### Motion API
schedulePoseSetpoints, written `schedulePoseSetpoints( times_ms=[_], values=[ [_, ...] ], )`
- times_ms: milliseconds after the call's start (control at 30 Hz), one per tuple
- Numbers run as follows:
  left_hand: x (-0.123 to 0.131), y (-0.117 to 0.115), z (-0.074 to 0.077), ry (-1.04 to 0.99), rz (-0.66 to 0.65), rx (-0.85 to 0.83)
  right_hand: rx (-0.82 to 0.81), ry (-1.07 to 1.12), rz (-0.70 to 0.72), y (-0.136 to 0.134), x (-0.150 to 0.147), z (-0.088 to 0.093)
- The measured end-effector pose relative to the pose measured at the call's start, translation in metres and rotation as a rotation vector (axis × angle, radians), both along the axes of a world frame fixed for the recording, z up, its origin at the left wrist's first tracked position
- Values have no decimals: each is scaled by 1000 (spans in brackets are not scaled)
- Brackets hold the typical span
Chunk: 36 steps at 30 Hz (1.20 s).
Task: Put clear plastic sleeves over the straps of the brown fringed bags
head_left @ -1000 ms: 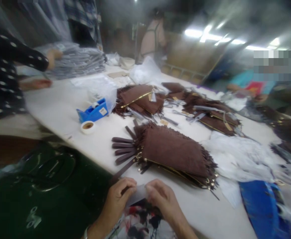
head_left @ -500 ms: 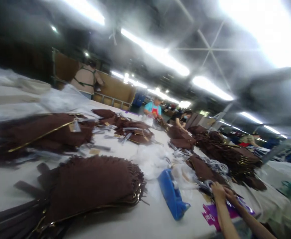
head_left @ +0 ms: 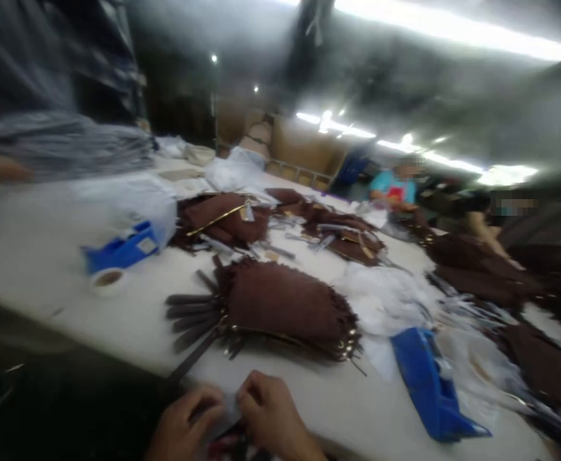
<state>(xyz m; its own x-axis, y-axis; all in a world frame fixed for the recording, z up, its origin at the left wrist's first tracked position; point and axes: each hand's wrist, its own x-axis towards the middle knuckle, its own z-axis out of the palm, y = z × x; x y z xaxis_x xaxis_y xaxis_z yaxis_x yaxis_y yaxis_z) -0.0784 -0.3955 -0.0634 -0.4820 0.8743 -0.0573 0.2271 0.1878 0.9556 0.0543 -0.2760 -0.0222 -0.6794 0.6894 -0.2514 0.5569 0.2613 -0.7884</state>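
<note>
My left hand (head_left: 189, 419) and my right hand (head_left: 273, 413) are close together at the near table edge, fingers bent inward in a pinch. Between them shows a pale grey strip (head_left: 230, 406), with something dark and reddish below it; blur hides the details. Just beyond my hands lies a dark brown fringed bag (head_left: 285, 304) with gold-coloured metal fittings along its near edge. Dark straps (head_left: 194, 314) fan out from its left end. Neither hand touches the bag.
A blue tape dispenser (head_left: 429, 384) stands at the right, another blue dispenser (head_left: 124, 250) at the left beside a white tape roll (head_left: 109, 280). More brown bags (head_left: 232, 218) and clear plastic (head_left: 386, 298) lie across the table. Co-workers stand beyond; a co-worker's hand (head_left: 2, 168) shows far left.
The view has swung left, so the bag and dispenser sit further right. Two hands over a purple packet at the right have left view. My hands now show at the bottom centre.
</note>
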Motion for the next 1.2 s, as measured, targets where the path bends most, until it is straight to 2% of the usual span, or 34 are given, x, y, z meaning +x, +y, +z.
schedulePoseSetpoints(
  times_ms=[100,167,233,300,400,567,667,733,867,1100,1200],
  values=[
    [-6,-6,8,-71,9,2,-181,91,43,0,-4,-17],
    [-8,-6,5,-101,36,10,-291,106,65,2,-5,-24],
    [-11,-5,-4,-120,42,9,-335,87,94,5,-5,-29],
    [-14,-5,-13,-125,35,8,-288,72,106,11,-7,-32],
    [-22,-4,-21,-123,51,-11,-113,90,50,24,-12,-33],
    [-33,-2,-11,-138,125,-53,21,146,-98,40,-35,-39],
    [-38,-4,-7,-155,144,-37,119,163,-130,44,-52,-50],
    [-41,-6,-7,-165,152,-30,128,182,-132,44,-61,-56],
    [-47,-13,-10,-200,187,-39,-30,263,-119,40,-72,-57],
    [-53,-20,-16,-321,222,-54,-533,486,-103,31,-68,-32],
    [-53,-21,-21,-406,234,-52,-693,520,-105,29,-67,-29]
  ],
)
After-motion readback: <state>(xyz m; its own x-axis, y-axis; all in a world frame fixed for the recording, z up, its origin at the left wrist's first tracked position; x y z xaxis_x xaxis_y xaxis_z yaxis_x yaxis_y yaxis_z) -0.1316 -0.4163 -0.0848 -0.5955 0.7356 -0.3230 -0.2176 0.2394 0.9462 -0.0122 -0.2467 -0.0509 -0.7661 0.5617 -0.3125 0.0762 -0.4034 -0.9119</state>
